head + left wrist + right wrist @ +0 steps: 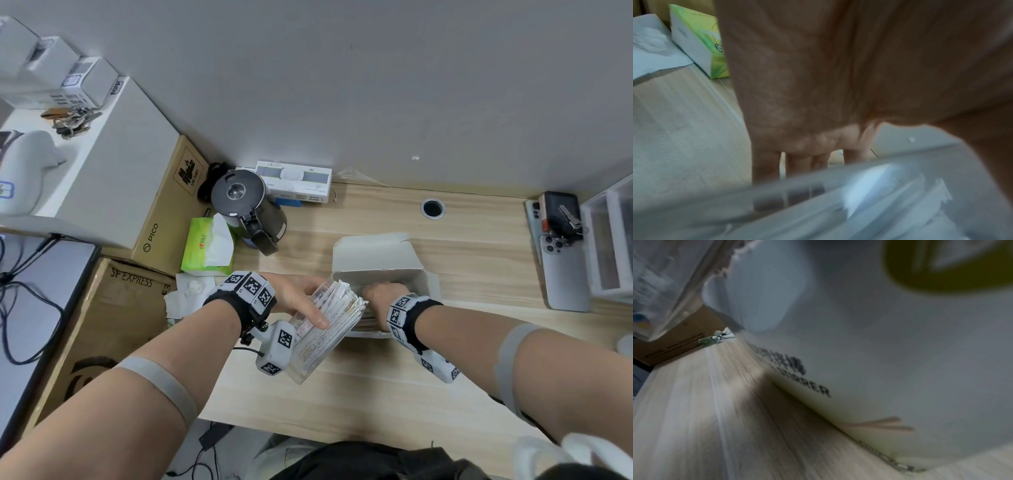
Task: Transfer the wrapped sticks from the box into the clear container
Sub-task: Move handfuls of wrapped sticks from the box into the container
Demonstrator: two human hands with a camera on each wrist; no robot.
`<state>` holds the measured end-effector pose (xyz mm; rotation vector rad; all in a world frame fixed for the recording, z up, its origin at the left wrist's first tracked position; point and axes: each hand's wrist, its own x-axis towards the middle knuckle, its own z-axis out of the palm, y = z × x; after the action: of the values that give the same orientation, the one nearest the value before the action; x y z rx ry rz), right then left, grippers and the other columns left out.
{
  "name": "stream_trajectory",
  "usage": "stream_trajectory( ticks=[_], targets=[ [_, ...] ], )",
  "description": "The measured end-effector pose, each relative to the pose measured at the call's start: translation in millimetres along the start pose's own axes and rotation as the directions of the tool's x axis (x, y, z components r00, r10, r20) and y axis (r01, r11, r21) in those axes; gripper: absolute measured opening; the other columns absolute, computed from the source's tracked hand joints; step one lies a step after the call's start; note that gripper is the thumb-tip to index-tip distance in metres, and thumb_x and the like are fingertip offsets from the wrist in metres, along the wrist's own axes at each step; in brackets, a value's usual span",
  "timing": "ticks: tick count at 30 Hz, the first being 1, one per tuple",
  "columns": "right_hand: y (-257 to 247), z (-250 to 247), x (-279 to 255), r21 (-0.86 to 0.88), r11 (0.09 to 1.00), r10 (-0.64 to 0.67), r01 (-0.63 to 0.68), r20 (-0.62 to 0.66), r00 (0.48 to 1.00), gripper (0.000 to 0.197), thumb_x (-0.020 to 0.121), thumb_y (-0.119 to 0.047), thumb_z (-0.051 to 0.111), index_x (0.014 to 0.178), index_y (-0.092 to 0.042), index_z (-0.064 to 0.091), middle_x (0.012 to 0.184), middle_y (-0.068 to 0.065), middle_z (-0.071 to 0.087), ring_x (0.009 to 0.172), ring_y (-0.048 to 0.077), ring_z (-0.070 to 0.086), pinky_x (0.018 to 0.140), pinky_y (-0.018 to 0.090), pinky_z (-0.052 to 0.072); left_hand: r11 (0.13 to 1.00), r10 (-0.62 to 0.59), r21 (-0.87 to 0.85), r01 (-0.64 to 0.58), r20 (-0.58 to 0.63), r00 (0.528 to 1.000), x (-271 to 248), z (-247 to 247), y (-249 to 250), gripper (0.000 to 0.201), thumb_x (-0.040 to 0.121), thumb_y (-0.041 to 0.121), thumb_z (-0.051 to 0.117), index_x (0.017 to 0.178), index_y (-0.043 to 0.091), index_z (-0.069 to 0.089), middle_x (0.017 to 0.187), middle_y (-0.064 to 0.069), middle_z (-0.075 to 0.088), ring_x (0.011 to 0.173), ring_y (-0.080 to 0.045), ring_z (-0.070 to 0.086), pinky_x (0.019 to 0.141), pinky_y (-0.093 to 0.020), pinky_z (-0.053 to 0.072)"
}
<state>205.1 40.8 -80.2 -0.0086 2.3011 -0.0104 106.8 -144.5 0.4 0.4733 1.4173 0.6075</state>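
Note:
My left hand grips the clear container, tilted with its mouth toward the box. Several white wrapped sticks fill it and poke out of its top. The grey cardboard box stands open on the wooden desk, its lid flap raised at the back. My right hand reaches down inside the box, and its fingers are hidden by the box wall. In the left wrist view the palm lies against the blurred container. The right wrist view shows only the printed box side.
A black kettle and a green tissue pack stand at the desk's back left, beside brown cartons. Phones and a clear drawer unit sit at the right. A cable hole lies behind the box.

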Motion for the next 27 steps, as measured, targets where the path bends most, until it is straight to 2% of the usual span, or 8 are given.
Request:
stream_trajectory(
  ticks=[2, 6, 9, 12, 14, 17, 21, 27],
  targets=[
    [-0.8, 0.4, 0.6, 0.013, 1.0, 0.006, -0.006, 0.01, 1.0, 0.062, 0.074, -0.005, 0.077, 0.131, -0.014, 0.055, 0.125, 0.006, 0.063, 0.112, 0.027, 0.064, 0.089, 0.04, 0.056, 1.0, -0.009, 0.003, 0.009, -0.012, 1.0, -0.1, 0.4, 0.2, 0.088, 0.067, 0.026, 0.084, 0.143, 0.003, 0.046, 0.139, -0.024, 0.06, 0.129, -0.039, 0.059, 0.111, -0.056, 0.045],
    [-1.6, 4.8, 3.7, -0.04, 0.999, -0.003, 0.003, -0.014, 1.0, 0.075, 0.076, -0.01, 0.077, 0.141, -0.008, 0.041, 0.141, 0.012, 0.047, 0.13, 0.03, 0.046, 0.102, 0.044, 0.047, 1.0, 0.0, -0.024, 0.0, -0.018, 1.0, 1.7, 0.1, -5.0, 0.083, 0.071, 0.021, 0.084, 0.143, 0.004, 0.047, 0.139, -0.023, 0.061, 0.129, -0.037, 0.059, 0.111, -0.057, 0.044],
    [-0.7, 6.8, 6.3, -0.08, 0.997, -0.021, 0.017, -0.045, 0.999, 0.066, 0.079, -0.011, 0.073, 0.139, -0.008, 0.043, 0.139, 0.012, 0.05, 0.129, 0.03, 0.047, 0.102, 0.044, 0.047, 0.999, -0.002, -0.036, 0.001, -0.024, 1.0, 1.5, 0.9, -7.5, 0.085, 0.071, 0.022, 0.088, 0.143, 0.004, 0.047, 0.138, -0.024, 0.061, 0.128, -0.04, 0.059, 0.11, -0.059, 0.044],
    [-0.2, 7.1, 7.3, -0.15, 0.987, -0.067, 0.056, -0.068, 0.995, 0.054, 0.08, -0.015, 0.071, 0.131, -0.016, 0.053, 0.132, 0.006, 0.058, 0.124, 0.027, 0.052, 0.102, 0.04, 0.043, 0.999, 0.009, -0.032, -0.009, -0.022, 1.0, 2.7, 0.5, -6.8, 0.085, 0.069, 0.023, 0.086, 0.142, 0.003, 0.048, 0.136, -0.023, 0.063, 0.124, -0.035, 0.063, 0.109, -0.057, 0.046],
    [-1.1, 6.9, 6.4, -0.17, 0.983, -0.08, 0.072, -0.042, 0.996, 0.037, 0.083, -0.014, 0.067, 0.12, -0.019, 0.061, 0.123, 0.003, 0.064, 0.116, 0.025, 0.059, 0.097, 0.037, 0.047, 0.999, 0.006, -0.038, -0.007, -0.017, 1.0, 3.5, -0.5, -7.9, 0.082, 0.07, 0.023, 0.084, 0.141, 0.004, 0.048, 0.135, -0.021, 0.064, 0.123, -0.034, 0.064, 0.109, -0.056, 0.047],
    [-2.6, 6.1, 6.0, -0.116, 0.992, -0.039, 0.046, 0.068, 0.997, 0.022, 0.09, -0.006, 0.061, 0.11, -0.014, 0.065, 0.112, 0.004, 0.068, 0.097, 0.025, 0.065, 0.081, 0.034, 0.054, 0.999, -0.005, -0.047, 0.004, -0.013, 1.0, 3.7, -2.0, -8.7, 0.078, 0.071, 0.022, 0.085, 0.14, 0.009, 0.05, 0.131, -0.016, 0.067, 0.123, -0.033, 0.064, 0.109, -0.057, 0.046],
    [-2.7, 3.7, 2.8, -0.043, 0.997, -0.06, 0.066, 0.129, 0.99, 0.019, 0.088, -0.004, 0.062, 0.102, -0.015, 0.059, 0.082, 0.002, 0.055, 0.093, 0.027, 0.066, 0.076, 0.034, 0.055, 0.999, -0.013, -0.035, 0.012, -0.007, 1.0, 3.7, -2.6, -6.9, 0.075, 0.071, 0.022, 0.085, 0.137, 0.012, 0.052, 0.126, -0.009, 0.069, 0.121, -0.03, 0.066, 0.109, -0.055, 0.047],
    [11.6, -4.8, -4.1, 0.034, 0.996, -0.088, 0.085, 0.1, 0.991, 0.019, 0.081, -0.013, 0.063, 0.1, -0.011, 0.065, 0.085, 0.005, 0.067, 0.065, 0.023, 0.057, 0.058, 0.03, 0.051, 1.0, -0.015, -0.015, 0.014, -0.008, 1.0, 1.0, -4.3, -4.3, 0.076, 0.071, 0.023, 0.086, 0.138, 0.013, 0.052, 0.129, -0.014, 0.068, 0.121, -0.03, 0.066, 0.108, -0.054, 0.048]
  ],
)
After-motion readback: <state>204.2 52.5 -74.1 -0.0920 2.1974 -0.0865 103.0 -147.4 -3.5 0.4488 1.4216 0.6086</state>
